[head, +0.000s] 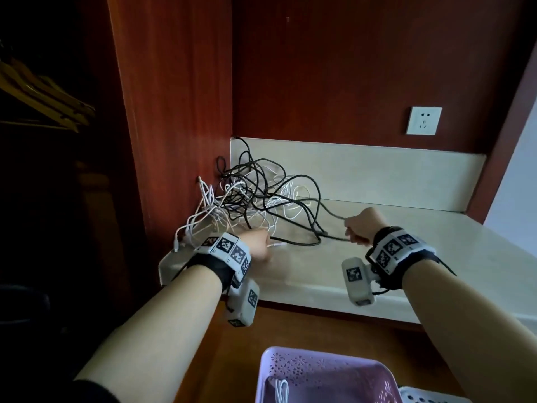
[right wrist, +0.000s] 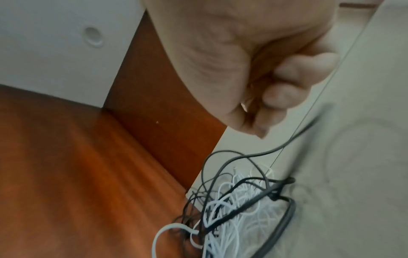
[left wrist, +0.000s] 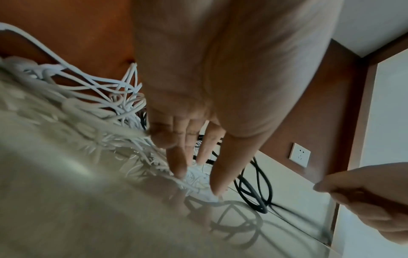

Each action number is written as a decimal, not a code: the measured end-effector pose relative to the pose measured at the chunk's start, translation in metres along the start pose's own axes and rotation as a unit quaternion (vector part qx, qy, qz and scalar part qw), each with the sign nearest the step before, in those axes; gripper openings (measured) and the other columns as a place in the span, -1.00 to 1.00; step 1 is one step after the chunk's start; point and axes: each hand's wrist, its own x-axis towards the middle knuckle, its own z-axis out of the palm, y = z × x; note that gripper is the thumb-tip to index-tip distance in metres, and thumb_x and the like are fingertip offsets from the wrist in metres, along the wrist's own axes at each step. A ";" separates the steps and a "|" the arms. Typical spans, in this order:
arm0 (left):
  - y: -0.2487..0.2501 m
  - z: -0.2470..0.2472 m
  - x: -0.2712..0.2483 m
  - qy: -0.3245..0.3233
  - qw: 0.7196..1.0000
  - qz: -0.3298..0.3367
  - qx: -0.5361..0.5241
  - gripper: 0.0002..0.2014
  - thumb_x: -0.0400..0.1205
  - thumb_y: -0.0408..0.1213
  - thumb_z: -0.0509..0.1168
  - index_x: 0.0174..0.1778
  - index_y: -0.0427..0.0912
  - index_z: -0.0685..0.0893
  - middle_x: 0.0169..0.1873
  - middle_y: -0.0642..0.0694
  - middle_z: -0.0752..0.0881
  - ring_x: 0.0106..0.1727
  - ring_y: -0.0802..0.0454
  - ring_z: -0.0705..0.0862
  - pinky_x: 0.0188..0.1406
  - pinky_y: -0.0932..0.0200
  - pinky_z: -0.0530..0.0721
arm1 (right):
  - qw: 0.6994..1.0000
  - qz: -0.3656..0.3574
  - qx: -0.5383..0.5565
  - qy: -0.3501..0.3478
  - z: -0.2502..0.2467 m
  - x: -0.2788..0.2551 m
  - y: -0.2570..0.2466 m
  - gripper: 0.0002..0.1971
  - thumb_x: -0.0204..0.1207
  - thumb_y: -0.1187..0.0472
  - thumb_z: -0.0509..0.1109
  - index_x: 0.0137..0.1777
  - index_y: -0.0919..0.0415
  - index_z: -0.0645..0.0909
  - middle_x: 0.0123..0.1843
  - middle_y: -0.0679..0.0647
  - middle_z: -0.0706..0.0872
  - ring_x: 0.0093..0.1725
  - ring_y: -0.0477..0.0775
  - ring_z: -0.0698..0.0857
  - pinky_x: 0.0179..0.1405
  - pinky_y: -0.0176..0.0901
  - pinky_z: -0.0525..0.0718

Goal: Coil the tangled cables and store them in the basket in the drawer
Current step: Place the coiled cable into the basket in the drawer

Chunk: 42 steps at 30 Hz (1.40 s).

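Note:
A tangle of black and white cables (head: 255, 196) lies in the back left corner of the cream counter (head: 406, 257). My left hand (head: 266, 242) reaches to its near edge. In the left wrist view the fingers (left wrist: 180, 167) are straight and press white cables (left wrist: 92, 87) onto the counter. My right hand (head: 353, 232) is a fist to the right of the heap, gripping a black cable (head: 334, 213) that runs back into the tangle. The right wrist view shows the curled right hand (right wrist: 264, 111) above that black cable (right wrist: 264, 153). A purple basket (head: 325, 370) sits below the counter.
A white cable (head: 282, 391) lies in the purple basket. A white perforated basket (head: 430, 398) stands to its right. A wall socket (head: 424, 120) is on the wooden back panel. A wooden side panel (head: 174, 112) bounds the counter at left.

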 end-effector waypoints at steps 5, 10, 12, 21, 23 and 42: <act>-0.002 -0.001 -0.004 -0.005 0.997 0.013 -0.082 -0.90 0.59 -0.43 0.30 -0.06 -0.30 0.71 -0.33 -0.13 0.66 -0.40 0.06 0.56 -0.49 0.29 0.48 | 0.982 -0.174 0.004 -0.072 0.032 -0.032 -0.036 -0.65 0.56 0.21 0.36 -0.48 0.23 0.55 -0.71 -0.06 0.55 -0.72 -0.14 0.47 -0.57 -0.32 0.43; -0.010 -0.024 -0.021 0.130 0.970 0.031 -0.202 -0.90 0.52 -0.44 0.29 -0.27 -0.36 0.69 -0.28 -0.16 0.61 -0.22 -0.02 0.56 -0.25 0.20 0.50 | 0.921 -0.210 0.002 -0.329 0.059 -0.052 -0.057 -0.82 0.61 0.39 0.25 -0.02 0.30 0.71 -0.09 0.13 0.76 -0.19 -0.05 0.71 -0.27 -0.29 0.66; -0.013 -0.038 -0.034 0.211 0.929 0.030 -0.302 -0.84 0.50 -0.32 0.26 -0.32 -0.34 0.62 -0.34 -0.16 0.57 -0.31 0.00 0.50 -0.33 0.22 0.46 | 0.938 -0.183 0.058 -0.288 0.069 -0.041 -0.057 -0.74 0.57 0.51 0.17 -0.11 0.28 0.67 -0.06 0.13 0.71 -0.16 -0.04 0.69 -0.28 -0.28 0.66; -0.003 -0.075 -0.059 0.400 0.832 0.147 -0.356 -0.57 0.61 -0.28 0.32 -0.53 -0.45 0.46 -0.61 -0.13 0.29 -0.58 0.13 0.22 -0.55 0.26 0.21 | 0.945 -0.234 0.157 -0.167 0.095 -0.015 -0.085 -0.73 0.49 0.43 0.41 -0.02 0.07 0.46 -0.11 -0.08 0.54 -0.16 -0.11 0.53 -0.35 -0.44 0.44; -0.001 -0.081 -0.066 0.398 0.808 0.178 -0.395 -0.58 0.60 -0.28 0.32 -0.55 -0.38 0.42 -0.59 -0.14 0.27 -0.53 0.06 0.25 -0.45 0.18 0.25 | 0.963 -0.220 0.102 -0.113 0.093 -0.002 -0.083 -0.81 0.54 0.38 0.34 -0.24 0.11 0.51 -0.23 -0.01 0.57 -0.16 0.03 0.58 -0.33 -0.34 0.47; 0.012 -0.110 -0.084 0.306 0.660 0.357 -0.586 -0.70 0.42 -0.32 0.35 -0.66 -0.12 0.55 -0.68 -0.05 0.48 -0.63 0.02 0.32 -0.47 0.00 0.14 | 0.945 -0.219 0.147 -0.195 0.092 -0.007 -0.079 -0.74 0.67 0.37 0.18 -0.25 0.26 0.55 -0.24 0.13 0.63 -0.40 -0.11 0.68 -0.31 -0.34 0.68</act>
